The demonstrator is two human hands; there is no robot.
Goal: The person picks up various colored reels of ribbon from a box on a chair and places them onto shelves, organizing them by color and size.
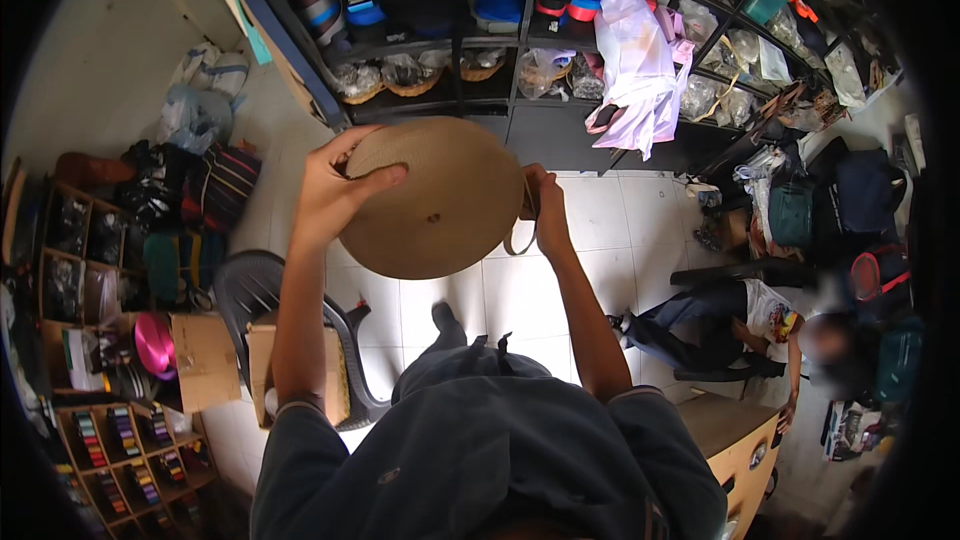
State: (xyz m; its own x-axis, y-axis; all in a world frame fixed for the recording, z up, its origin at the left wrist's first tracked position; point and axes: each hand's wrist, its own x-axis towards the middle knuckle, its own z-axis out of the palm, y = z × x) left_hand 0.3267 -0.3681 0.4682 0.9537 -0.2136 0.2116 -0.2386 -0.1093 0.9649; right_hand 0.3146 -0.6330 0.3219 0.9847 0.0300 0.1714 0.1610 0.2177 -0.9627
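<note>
A large flat roll of tan webbing (440, 195) is held up in front of me, its round face turned toward the camera and a small dark hole at its middle. Wrapped over the roll's left edge is my left hand (340, 185), its thumb lying on the face. My right hand (545, 210) is closed at the right edge, on the webbing's loose end (520, 237), which hangs in a short loop below the roll. Part of the right fingers is hidden from view.
Black shelving (495, 45) with webbing rolls, baskets and bags stands ahead. A dark plastic chair (245, 290) with a cardboard box (335, 380) is at left, near thread racks (130, 460). Another person (765, 325) sits at right, near a wooden cabinet (720, 430).
</note>
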